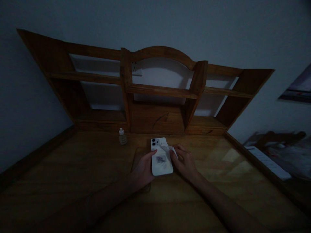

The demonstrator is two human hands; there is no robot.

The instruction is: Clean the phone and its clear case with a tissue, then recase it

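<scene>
A white phone (161,165) is held above the wooden desk, its back and camera lenses facing up and a small printed label on it. My left hand (143,168) grips it along its left edge, the thumb resting on the back. At the phone's right side my right hand (184,161) pinches a thin white cloth or tissue (173,151), which lies partly over the upper right of the phone. Under my left hand, a flat dark-edged rectangle (139,156) lies on the desk, mostly hidden.
A small bottle with a white cap (122,138) stands on the desk (97,161), left of the phone. Behind is a wooden shelf unit (161,92) against the wall. To the right, beyond the desk edge, are a white flat object (268,161) and a plastic bag (296,161).
</scene>
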